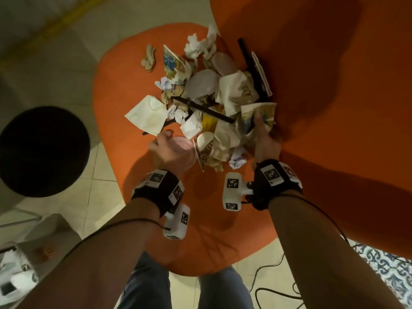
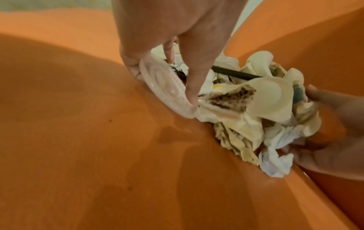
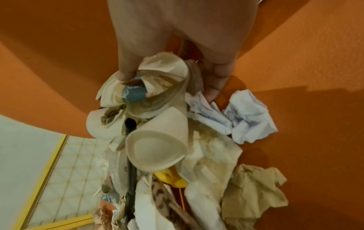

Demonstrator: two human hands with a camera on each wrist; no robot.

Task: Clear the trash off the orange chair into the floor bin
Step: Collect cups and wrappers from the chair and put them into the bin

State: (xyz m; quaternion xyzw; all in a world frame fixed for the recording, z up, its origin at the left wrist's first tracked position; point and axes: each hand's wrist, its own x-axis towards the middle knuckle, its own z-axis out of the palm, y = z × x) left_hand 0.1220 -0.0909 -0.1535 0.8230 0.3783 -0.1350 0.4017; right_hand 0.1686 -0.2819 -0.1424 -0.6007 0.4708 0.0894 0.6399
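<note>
Head view: orange chair (image 1: 124, 90) fills the frame, black floor bin (image 1: 42, 150) on the tiles to our left. Trash pile (image 1: 207, 103) lies mid-seat, apparently none moved yet. We judge the first gather is under way; next comes a firm squeeze and a carry left. Our left hand (image 1: 171, 150) curls fingers round a clear plastic lid (image 2: 167, 91). Our right hand (image 1: 264, 139) pinches a crumpled printed paper cup (image 3: 149, 84), thumb inside.
</note>
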